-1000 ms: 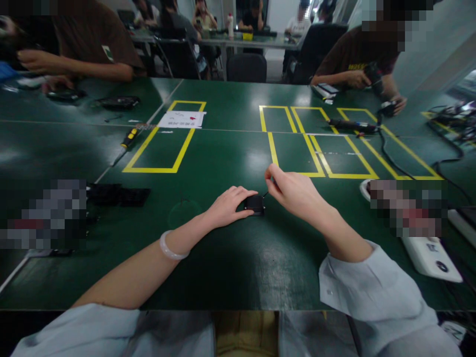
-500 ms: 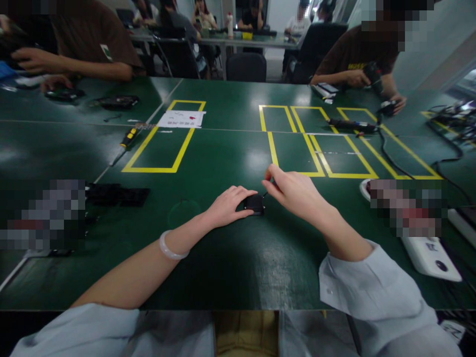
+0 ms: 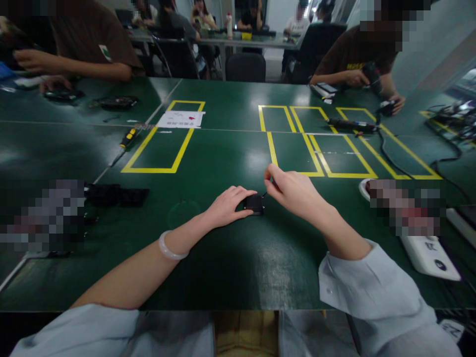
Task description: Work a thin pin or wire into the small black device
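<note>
A small black box-shaped part (image 3: 255, 204) lies on the green table (image 3: 238, 267) in front of me. My left hand (image 3: 229, 206) grips it from the left, with thumb and fingers on its near and far sides. Beside its right edge, my right hand (image 3: 288, 186) is closed in a pinch. A thin dark tool (image 3: 265, 195) sticks out of that pinch toward the part's right corner; most of it is hidden by the fingers, so its kind cannot be told.
Yellow tape rectangles (image 3: 148, 170) mark the table. A yellow-and-black screwdriver (image 3: 129, 137) lies left and a black pen-shaped tool with a cord (image 3: 351, 125) lies right. Black parts (image 3: 119, 195) sit at left, a white device (image 3: 433, 258) at right. Two co-workers sit opposite.
Hardly anything differs. My right hand has shifted very slightly to the right, while my left hand stays on the black part.
</note>
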`<action>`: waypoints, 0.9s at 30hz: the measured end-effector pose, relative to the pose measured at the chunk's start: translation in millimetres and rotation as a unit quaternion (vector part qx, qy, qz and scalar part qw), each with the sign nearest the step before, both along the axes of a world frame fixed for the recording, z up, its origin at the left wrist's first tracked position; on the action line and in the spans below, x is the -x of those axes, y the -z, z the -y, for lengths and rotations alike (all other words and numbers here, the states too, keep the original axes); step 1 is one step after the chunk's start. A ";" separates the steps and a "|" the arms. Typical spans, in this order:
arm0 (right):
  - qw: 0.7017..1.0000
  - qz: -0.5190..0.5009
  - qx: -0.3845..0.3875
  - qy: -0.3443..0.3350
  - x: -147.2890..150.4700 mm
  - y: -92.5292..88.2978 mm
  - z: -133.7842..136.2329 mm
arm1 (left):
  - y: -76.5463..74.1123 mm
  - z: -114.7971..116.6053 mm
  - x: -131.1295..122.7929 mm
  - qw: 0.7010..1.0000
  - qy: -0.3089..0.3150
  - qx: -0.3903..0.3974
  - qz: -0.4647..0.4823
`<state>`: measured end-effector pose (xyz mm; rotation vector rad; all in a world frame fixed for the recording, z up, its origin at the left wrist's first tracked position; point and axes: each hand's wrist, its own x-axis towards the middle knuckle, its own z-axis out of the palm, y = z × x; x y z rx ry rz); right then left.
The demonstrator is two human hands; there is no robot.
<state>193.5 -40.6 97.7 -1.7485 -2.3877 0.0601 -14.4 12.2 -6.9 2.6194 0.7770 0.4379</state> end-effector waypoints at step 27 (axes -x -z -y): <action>1.000 0.020 0.008 0.013 -3.2 -2.4 -0.9 | 0.8 -0.3 0.6 1.000 -0.001 0.003 0.001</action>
